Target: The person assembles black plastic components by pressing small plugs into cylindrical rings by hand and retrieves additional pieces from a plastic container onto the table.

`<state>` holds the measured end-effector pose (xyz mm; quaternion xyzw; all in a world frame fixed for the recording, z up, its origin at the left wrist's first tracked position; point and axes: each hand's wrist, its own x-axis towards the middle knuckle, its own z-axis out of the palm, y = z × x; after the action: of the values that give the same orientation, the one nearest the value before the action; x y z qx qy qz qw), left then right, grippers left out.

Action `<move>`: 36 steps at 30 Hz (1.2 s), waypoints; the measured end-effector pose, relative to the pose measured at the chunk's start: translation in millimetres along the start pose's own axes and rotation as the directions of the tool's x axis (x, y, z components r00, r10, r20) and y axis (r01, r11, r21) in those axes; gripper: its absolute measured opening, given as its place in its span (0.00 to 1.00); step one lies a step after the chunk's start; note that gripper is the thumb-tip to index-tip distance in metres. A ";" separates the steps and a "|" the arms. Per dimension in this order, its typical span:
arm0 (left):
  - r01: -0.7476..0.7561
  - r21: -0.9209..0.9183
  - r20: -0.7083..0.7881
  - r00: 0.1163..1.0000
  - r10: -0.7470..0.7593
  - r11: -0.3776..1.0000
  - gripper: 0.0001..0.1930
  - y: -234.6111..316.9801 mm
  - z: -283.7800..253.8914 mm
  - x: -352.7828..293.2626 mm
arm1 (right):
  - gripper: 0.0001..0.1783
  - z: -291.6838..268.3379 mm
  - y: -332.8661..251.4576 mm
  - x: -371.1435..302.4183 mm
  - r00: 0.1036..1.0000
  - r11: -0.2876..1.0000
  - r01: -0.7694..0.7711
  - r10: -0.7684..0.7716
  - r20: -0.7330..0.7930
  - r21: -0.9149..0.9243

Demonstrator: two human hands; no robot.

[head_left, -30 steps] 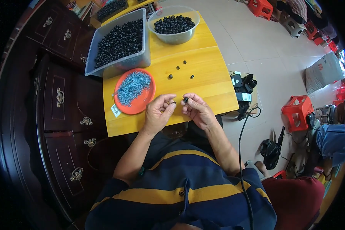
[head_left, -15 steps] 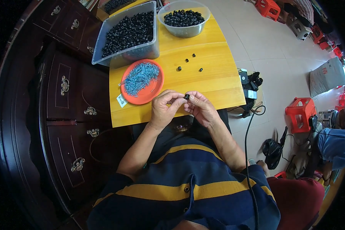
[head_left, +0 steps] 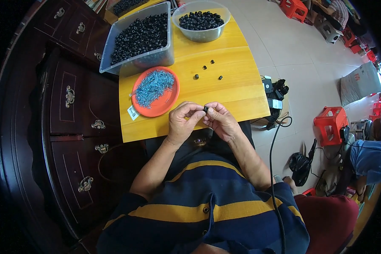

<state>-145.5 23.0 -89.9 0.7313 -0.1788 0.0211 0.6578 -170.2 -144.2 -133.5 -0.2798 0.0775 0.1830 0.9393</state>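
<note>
While both forearms reached in over the front edge of the yellow tabletop (head_left: 237, 95), the small black pc. (head_left: 205, 109) was up between the fingertips, just above the wood. R hand (head_left: 224, 125) had it pinched betw. thumb & index; L hand (head_left: 181, 123) met it from the other side, thumb & forefinger closed on it too. Couldn't tell if a 2nd, smaller part sat betw. them; fingertips hid it.

For good handling, I'd judge R pinch best kept steady & L fingers doing the fine work, light pressure, pc. lined up straight, hands low over the table so a drop landed on wood, not floor.

Materials: pc. looked like hard, slightly shiny plastic, stubby & roundish. Four loose black bits (head_left: 197, 76) lay apart on the smooth, varnished-looking boards. Orange plate (head_left: 170, 100), round w/ raised rim, near L hand, held a bristly heap of tiny bluish bits (head_left: 153, 86), prob. see-through plastic. Behind it, a rectangular translucent tub (head_left: 153, 62) was piled w/ black ring-like pcs. (head_left: 142, 36); next to that, a round clear tub (head_left: 202, 35) had chunkier black pcs. (head_left: 201, 20).
</note>
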 end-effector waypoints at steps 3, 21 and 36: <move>0.013 0.013 -0.016 1.000 -0.013 1.000 0.06 2.5 -0.5 0.7 | 0.08 1.1 -1.3 -0.1 1.000 1.000 0.006 -0.006 -0.001 -0.028; -0.089 0.197 -0.005 0.996 0.092 0.976 0.04 3.9 -2.4 -2.8 | 0.09 2.2 -1.1 1.0 0.999 0.995 0.030 -0.034 -0.041 -0.091; -0.289 0.354 0.062 0.956 0.286 0.890 0.07 5.9 -10.9 0.7 | 0.07 6.2 -5.9 1.9 0.997 0.982 0.059 -0.065 -0.033 -0.178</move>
<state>-144.3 33.0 -82.6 0.8046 -0.2807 0.1472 0.5021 -165.9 -144.8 -125.8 -0.3677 0.0702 0.1544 0.9144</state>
